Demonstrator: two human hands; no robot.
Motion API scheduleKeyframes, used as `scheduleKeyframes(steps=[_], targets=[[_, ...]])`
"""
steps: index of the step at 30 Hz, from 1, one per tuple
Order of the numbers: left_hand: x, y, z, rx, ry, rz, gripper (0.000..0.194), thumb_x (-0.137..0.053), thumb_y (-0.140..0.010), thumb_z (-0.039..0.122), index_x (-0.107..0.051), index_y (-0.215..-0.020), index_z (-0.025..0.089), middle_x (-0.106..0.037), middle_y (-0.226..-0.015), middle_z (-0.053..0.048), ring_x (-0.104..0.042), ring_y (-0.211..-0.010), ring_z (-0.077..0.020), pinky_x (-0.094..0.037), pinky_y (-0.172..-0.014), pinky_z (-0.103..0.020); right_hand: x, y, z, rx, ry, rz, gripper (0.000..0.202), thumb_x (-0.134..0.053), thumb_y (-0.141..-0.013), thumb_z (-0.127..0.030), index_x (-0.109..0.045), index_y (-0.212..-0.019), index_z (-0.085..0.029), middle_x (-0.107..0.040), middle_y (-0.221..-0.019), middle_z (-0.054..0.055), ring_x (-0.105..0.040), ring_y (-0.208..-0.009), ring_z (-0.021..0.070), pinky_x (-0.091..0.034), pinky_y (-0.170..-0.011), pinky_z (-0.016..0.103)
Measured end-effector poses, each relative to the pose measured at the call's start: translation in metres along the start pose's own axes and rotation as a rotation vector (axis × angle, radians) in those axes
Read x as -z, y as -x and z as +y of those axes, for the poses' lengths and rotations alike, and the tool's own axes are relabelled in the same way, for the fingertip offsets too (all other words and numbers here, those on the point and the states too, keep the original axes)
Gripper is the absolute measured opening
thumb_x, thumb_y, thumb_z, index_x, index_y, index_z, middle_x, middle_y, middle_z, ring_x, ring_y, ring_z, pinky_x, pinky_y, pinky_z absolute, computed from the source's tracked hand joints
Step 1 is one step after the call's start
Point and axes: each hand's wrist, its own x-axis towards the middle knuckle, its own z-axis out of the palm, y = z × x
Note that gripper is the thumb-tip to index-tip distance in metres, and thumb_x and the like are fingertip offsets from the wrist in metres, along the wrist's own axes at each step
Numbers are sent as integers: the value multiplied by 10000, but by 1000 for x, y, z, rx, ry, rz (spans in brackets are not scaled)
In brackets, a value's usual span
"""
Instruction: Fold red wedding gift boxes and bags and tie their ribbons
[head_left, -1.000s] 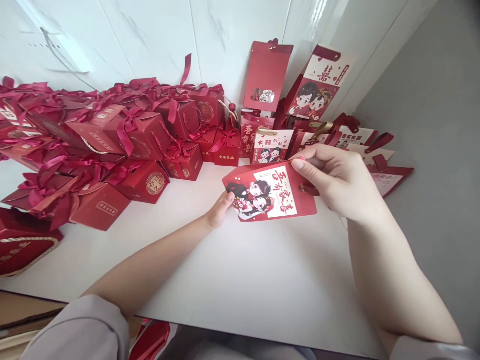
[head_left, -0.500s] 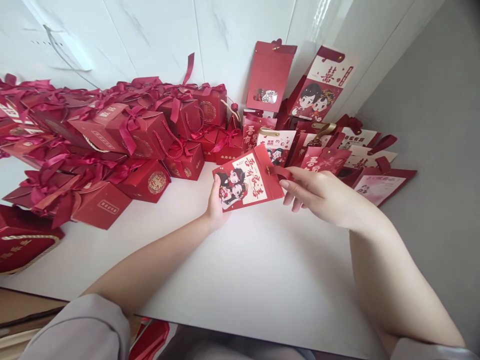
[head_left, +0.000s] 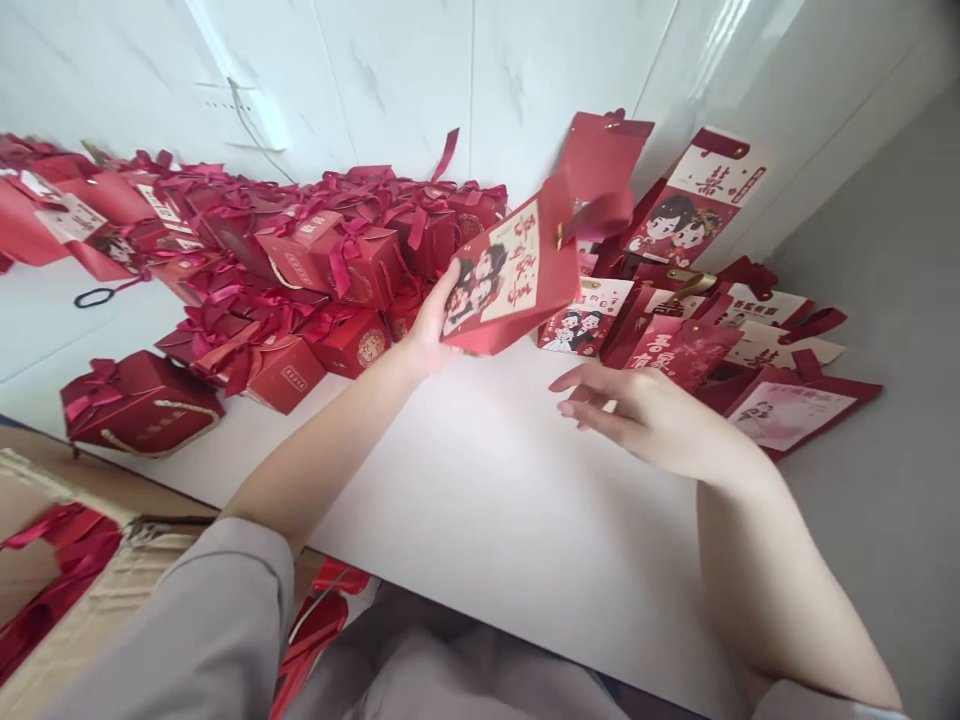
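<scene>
My left hand point(head_left: 433, 318) grips a red paper gift bag point(head_left: 517, 275) by its lower left end and holds it tilted above the white table point(head_left: 450, 500). A couple in cartoon style and gold-backed lettering decorate its front. At its top a dark red ribbon point(head_left: 600, 218) loops out to the right. Apart from the bag, my right hand point(head_left: 622, 405) hovers over the table with fingers spread and nothing in them. Close by on its right stand several similar gift bags, among them a pink-red one point(head_left: 679, 350) and one with a pale pink card point(head_left: 791, 408).
Red gift boxes point(head_left: 322, 255) with ribbon bows are piled along the wall at the left. One box with a rope handle point(head_left: 142, 400) sits at the table's left edge. An opened cardboard carton point(head_left: 105, 590) with red items stands below it. A grey wall point(head_left: 892, 250) bounds the right.
My right hand has let go of the ribbon. My left hand has raised and tilted the gift bag, which now shows its side. The view has turned left.
</scene>
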Motion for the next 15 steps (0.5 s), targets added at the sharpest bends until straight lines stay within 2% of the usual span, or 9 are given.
scheduleKeyframes(steps=[2,4,6,7,9,11,13,15], targets=[[-5,-2,29,76,-81,-95,676,-473,-876,736,-690,-1148,156,-706,-1152,-138,-650,-1140,-428,-561,-892,-602,-10,-7,-8,35,-151,41,420,-597,-950,-464,-535,-1290,-225,-728,-1002,72,-710,-812,198,-576,-680,318],[-12,-1,56,109,-174,-181,611,-493,-913,665,-690,-1143,134,-702,-1149,-130,-648,-1142,-422,-543,-883,-602,-17,-13,-15,60,-308,142,564,-644,-917,-490,-434,-1374,-235,-694,-1162,102,-708,-858,200,-588,-636,304],[-19,6,80,105,-255,-246,552,-483,-951,586,-668,-1202,130,-681,-1226,-112,-625,-1181,-407,-515,-905,-591,-22,-17,-22,83,-386,208,567,-655,-906,-503,-437,-1357,-237,-646,-1276,121,-703,-906,205,-586,-592,286],[-21,12,92,76,-294,-233,551,-432,-980,547,-645,-1237,108,-672,-1240,-107,-617,-1192,-392,-497,-903,-583,-24,-19,-26,100,-388,196,531,-647,-913,-497,-462,-1336,-234,-639,-1288,120,-701,-924,205,-583,-587,279],[-18,33,112,15,-352,-161,580,-353,-1013,478,-554,-1330,36,-658,-1251,-119,-590,-1222,-354,-457,-916,-559,-30,-22,-34,157,-340,95,414,-617,-944,-456,-532,-1274,-221,-663,-1236,104,-701,-923,192,-578,-613,272],[-3,63,132,-26,-414,-49,623,-337,-1018,436,-417,-1418,-35,-632,-1284,-155,-536,-1270,-351,-429,-927,-555,-42,-26,-44,247,-239,-45,277,-585,-974,-380,-599,-1188,-205,-698,-1147,81,-702,-890,171,-571,-673,277],[22,104,152,32,-559,163,674,-202,-1018,424,-286,-1480,-59,-595,-1313,-189,-459,-1293,-385,-396,-876,-546,-60,-32,-56,356,-103,-136,185,-559,-990,-301,-634,-1120,-192,-713,-1106,69,-701,-870,164,-560,-742,300],[53,149,172,39,-778,342,700,-15,-980,362,-228,-1493,-63,-582,-1307,-192,-412,-1284,-387,-352,-814,-514,-86,-41,-71,489,39,-188,195,-541,-999,-269,-634,-1147,-184,-715,-1119,81,-697,-932,193,-551,-796,334]])
